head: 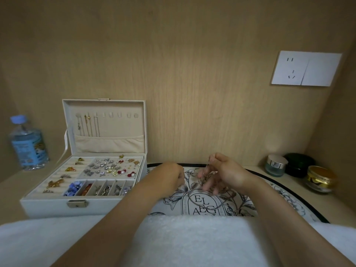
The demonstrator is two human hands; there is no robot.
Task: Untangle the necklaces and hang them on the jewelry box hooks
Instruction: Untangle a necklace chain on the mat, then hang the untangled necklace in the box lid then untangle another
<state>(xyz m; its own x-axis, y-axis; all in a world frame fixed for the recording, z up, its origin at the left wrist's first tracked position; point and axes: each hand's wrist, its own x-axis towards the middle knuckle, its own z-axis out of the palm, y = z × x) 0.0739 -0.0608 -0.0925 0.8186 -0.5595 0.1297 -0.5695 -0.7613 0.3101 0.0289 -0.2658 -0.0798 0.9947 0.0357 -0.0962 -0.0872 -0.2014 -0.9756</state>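
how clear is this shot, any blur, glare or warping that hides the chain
Head view, centre: the light is dim and warm, and the right hand is blurred at the fingers, so the thin necklace it pinches barely shows. Head view, edges: wide-angle warping skews the wall outlet and the water bottle looks soft. Head view, right: small glints on the silver-lidded jar, no strong glare.

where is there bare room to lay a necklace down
Bare wooden desk between blue-capped water bottle and white jewelry box; floral printed mat right of the right hand. Crowded: mat centre under the tangled silver chains, corner with lidded jars.
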